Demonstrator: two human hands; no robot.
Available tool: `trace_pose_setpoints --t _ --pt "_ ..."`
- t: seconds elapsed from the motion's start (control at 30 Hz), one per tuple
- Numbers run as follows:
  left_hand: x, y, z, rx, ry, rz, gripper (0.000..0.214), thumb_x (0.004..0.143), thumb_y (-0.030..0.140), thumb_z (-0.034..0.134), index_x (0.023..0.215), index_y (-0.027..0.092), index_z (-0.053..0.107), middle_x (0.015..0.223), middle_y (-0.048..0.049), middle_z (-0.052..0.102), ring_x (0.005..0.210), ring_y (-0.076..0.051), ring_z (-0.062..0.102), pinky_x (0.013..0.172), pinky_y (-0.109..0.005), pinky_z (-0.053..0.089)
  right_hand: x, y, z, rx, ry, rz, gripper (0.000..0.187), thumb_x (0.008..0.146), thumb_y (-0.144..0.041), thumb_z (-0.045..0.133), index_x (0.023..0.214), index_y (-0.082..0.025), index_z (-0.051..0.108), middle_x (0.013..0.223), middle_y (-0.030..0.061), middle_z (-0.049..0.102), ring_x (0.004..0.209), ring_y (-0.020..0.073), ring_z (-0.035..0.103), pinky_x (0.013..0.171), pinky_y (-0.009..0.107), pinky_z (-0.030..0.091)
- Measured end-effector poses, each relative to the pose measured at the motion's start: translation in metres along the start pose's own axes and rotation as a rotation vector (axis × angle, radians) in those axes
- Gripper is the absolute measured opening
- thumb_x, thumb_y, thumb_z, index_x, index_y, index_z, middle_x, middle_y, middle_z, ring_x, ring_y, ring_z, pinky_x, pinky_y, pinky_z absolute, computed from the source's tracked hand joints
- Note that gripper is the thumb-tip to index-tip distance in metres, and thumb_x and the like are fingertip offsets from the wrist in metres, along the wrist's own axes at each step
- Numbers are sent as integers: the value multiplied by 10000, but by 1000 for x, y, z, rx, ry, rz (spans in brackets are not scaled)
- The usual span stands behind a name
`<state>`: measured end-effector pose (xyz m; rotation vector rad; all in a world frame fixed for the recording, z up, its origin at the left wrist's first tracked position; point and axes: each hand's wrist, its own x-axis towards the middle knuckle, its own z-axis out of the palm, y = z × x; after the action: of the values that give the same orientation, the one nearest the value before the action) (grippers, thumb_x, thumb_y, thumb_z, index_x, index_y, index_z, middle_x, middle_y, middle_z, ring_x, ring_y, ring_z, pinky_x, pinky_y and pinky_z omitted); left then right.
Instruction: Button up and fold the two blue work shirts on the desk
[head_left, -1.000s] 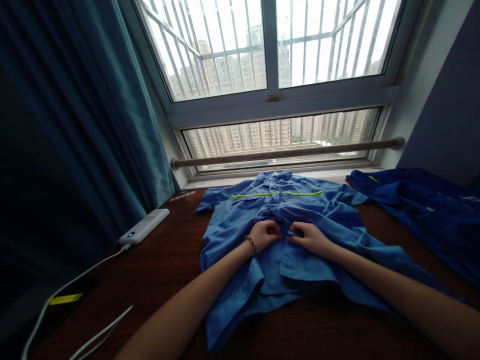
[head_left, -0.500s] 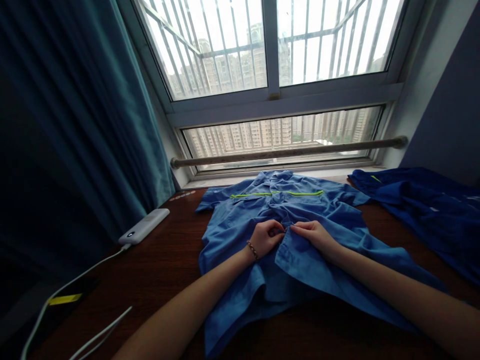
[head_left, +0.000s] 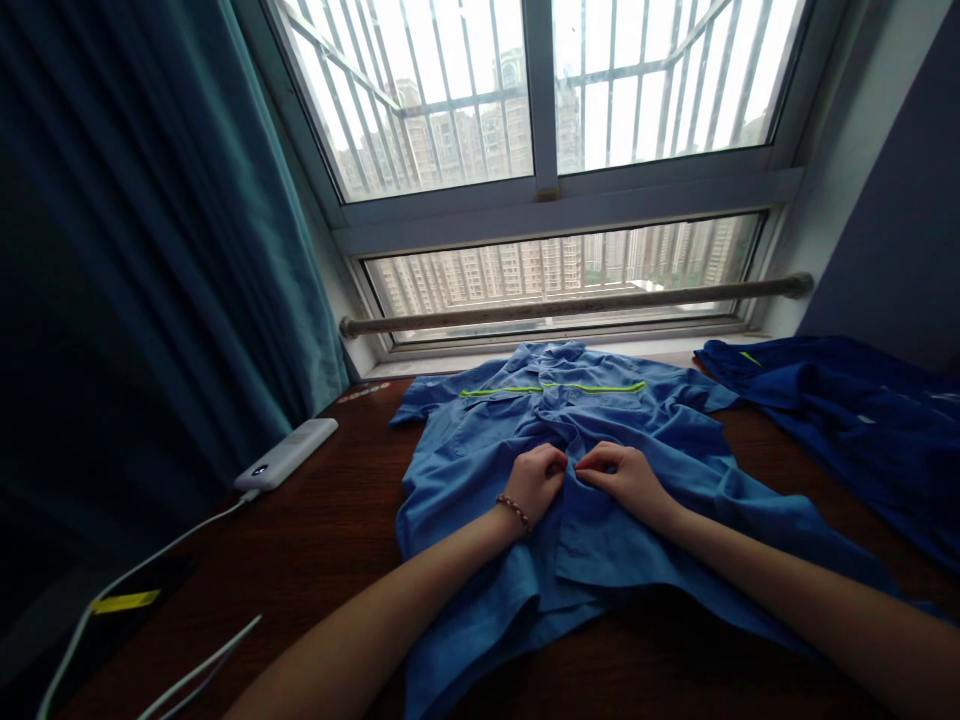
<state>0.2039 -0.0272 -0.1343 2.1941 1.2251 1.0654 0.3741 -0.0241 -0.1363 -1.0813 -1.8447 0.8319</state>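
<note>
A blue short-sleeved shirt (head_left: 480, 480) with a yellow-green stripe across the chest lies spread out, its collar toward the window. Both hands meet at its front opening, below the stripe. My left hand (head_left: 538, 482), with a beaded bracelet at the wrist, is closed with its fingertips on the front edge. Just to the right, my right hand (head_left: 621, 478) pinches the other side of the front edge between thumb and forefinger. Any button between the fingertips is too small or hidden to make out. The lower front panel hangs down toward me.
The shirt rests on a dark wooden table (head_left: 345, 540). On the left lie a white power bank (head_left: 289, 455) with a white cable (head_left: 165, 552) and a yellow strip (head_left: 126, 602). Darker blue clothing (head_left: 832, 400) lies at right. Behind are a window bar (head_left: 570, 308) and a curtain (head_left: 225, 250).
My hands have shifted slightly at the shirt's front edge, and the raised flap between them has turned down flatter. The rest of the shirt lies as before.
</note>
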Motion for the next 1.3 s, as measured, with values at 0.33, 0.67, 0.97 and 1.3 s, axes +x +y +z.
trace_pose_setpoints --t 0.33,0.67,0.97,1.3 --pt "-3 2 4 -270 -81 -183 138 757 192 442 759 146 572 631 -5 561 578 -118 521 550 -212 397 -3 -4 0 -102 51 -104 97 692 -275 597 688 -180 618 698 19 574 654 137 543 602 253 427" --pt "-1 3 12 -529 -4 -421 283 594 351 671 674 107 553 578 10 522 526 -94 481 490 -207 386 -6 -7 5 -176 31 -166 59 702 -223 592 683 -181 555 692 -1 517 626 118 499 547 235 410" --pt "3 8 11 -880 145 -649 287 519 291 733 649 110 552 548 18 542 473 -69 484 461 -183 373 -11 -16 6 -108 122 -157 105 722 -212 569 819 -184 537 810 17 526 705 127 517 628 253 441" --pt "0 24 6 -1112 213 -816 198 536 136 695 660 99 545 589 -23 587 515 -104 549 537 -225 434 -10 -15 9 93 75 -1 204 707 -292 589 863 -173 533 816 23 583 735 144 553 658 267 445"
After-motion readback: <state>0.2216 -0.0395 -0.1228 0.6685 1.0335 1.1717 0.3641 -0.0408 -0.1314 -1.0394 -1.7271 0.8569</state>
